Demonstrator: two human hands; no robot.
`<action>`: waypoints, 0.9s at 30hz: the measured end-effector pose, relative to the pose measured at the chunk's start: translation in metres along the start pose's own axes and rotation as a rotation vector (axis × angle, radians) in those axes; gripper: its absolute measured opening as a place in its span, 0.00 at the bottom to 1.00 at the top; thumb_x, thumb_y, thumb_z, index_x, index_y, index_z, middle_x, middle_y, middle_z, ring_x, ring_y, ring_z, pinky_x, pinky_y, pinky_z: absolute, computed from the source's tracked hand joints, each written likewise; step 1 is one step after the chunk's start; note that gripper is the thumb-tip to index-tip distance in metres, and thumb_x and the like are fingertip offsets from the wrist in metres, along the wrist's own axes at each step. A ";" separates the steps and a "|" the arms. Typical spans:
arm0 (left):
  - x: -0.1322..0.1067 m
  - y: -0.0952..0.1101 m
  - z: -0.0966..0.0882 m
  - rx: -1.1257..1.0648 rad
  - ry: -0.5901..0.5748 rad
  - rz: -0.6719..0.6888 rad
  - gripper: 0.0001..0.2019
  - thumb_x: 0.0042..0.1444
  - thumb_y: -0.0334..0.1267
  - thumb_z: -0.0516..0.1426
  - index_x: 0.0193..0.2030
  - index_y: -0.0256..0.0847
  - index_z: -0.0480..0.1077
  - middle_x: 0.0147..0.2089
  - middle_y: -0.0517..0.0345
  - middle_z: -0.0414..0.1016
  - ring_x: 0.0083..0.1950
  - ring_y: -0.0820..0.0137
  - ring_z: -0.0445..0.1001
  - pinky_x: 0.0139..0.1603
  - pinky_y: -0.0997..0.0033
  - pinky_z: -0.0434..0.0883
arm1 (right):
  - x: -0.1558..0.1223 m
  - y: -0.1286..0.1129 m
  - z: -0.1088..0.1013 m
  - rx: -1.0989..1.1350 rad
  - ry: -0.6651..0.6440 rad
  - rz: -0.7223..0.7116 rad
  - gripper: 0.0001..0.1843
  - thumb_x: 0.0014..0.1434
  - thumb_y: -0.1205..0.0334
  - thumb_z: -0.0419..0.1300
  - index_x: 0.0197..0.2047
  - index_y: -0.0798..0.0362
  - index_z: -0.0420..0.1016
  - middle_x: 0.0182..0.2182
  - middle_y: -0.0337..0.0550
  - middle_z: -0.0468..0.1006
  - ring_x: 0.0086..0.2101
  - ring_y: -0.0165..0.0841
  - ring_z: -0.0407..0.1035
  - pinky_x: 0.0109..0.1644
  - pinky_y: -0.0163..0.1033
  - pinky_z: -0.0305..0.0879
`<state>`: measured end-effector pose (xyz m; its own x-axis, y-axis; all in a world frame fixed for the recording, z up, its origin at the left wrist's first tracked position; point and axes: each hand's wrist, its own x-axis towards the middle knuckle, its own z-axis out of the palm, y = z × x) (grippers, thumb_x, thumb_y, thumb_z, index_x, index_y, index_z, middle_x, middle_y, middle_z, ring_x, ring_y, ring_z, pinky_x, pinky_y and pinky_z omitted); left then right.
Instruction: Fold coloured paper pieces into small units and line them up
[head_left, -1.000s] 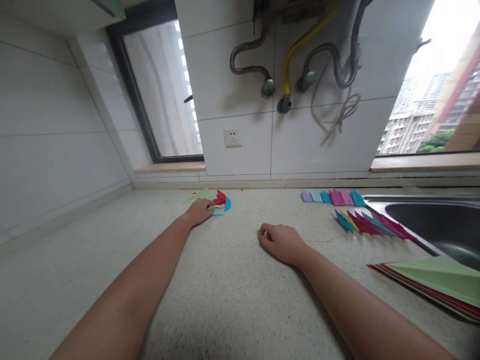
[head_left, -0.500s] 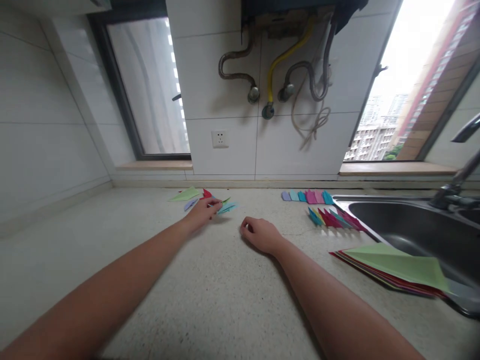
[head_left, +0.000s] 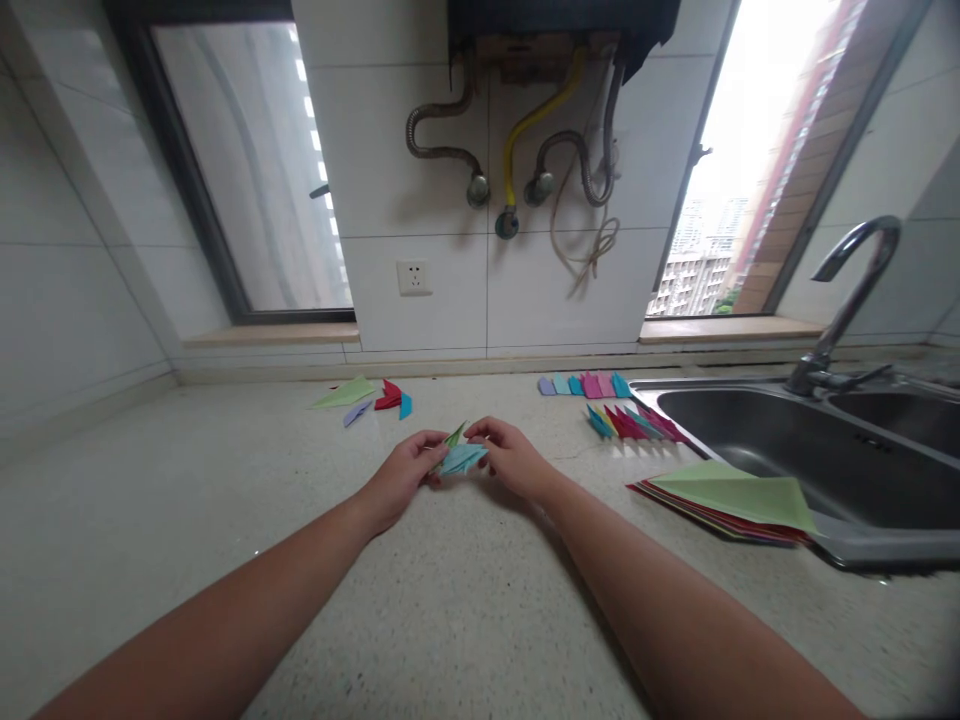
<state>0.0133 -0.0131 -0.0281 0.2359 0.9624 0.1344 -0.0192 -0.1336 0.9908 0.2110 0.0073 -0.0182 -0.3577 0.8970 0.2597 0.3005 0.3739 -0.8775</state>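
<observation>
A light-blue folded paper piece (head_left: 462, 459) with a green pointed part sticking up is between my hands, above the middle of the counter. My left hand (head_left: 405, 470) pinches it at its left end. From the other side, the fingers of my right hand (head_left: 511, 458) are closed at its right edge; the exact contact is partly hidden. Beyond my left hand lie a light-green paper piece (head_left: 346, 393), a small lilac folded piece (head_left: 358, 413) and a red folded piece (head_left: 388, 396) with a blue piece (head_left: 406, 405) against it.
Small folded papers stand in a back row (head_left: 584, 385) and a nearer row (head_left: 634, 421) at the right. Beside the steel sink (head_left: 885, 545) lies a stack of larger folded papers (head_left: 724, 500), light green on top. A faucet (head_left: 855, 290) rises behind the sink.
My left hand has brought the light-blue and green folded paper nearer, away from the other pieces at the back left. My right hand has come up to it. The view has shifted rightward.
</observation>
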 end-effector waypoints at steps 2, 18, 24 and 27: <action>-0.001 0.001 0.000 -0.051 -0.027 -0.007 0.22 0.53 0.49 0.62 0.50 0.39 0.71 0.43 0.52 0.74 0.37 0.71 0.70 0.31 0.74 0.66 | -0.002 -0.002 0.002 0.072 -0.018 0.011 0.11 0.61 0.61 0.52 0.45 0.52 0.70 0.35 0.42 0.75 0.28 0.28 0.68 0.26 0.30 0.62; 0.002 -0.004 -0.005 -0.184 0.080 0.043 0.20 0.52 0.46 0.64 0.47 0.38 0.68 0.42 0.53 0.71 0.36 0.71 0.71 0.29 0.74 0.68 | -0.010 -0.015 0.004 0.169 -0.098 -0.062 0.19 0.55 0.60 0.62 0.49 0.53 0.68 0.34 0.41 0.74 0.28 0.27 0.69 0.29 0.33 0.67; 0.005 -0.008 -0.004 -0.152 0.142 0.052 0.21 0.50 0.45 0.65 0.47 0.39 0.66 0.42 0.55 0.69 0.32 0.73 0.72 0.25 0.75 0.68 | -0.009 -0.013 0.010 0.131 -0.069 -0.080 0.17 0.57 0.56 0.62 0.48 0.54 0.69 0.36 0.43 0.75 0.27 0.27 0.68 0.28 0.34 0.67; 0.007 -0.012 -0.007 -0.123 0.147 0.073 0.21 0.50 0.47 0.65 0.47 0.40 0.66 0.44 0.54 0.69 0.28 0.76 0.71 0.23 0.76 0.66 | -0.007 -0.011 0.010 0.069 -0.016 -0.073 0.13 0.58 0.57 0.60 0.45 0.55 0.72 0.33 0.42 0.75 0.25 0.26 0.68 0.28 0.34 0.67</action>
<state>0.0087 -0.0028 -0.0390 0.0852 0.9766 0.1974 -0.1513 -0.1831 0.9714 0.2016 -0.0054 -0.0143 -0.3909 0.8638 0.3179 0.2114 0.4204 -0.8823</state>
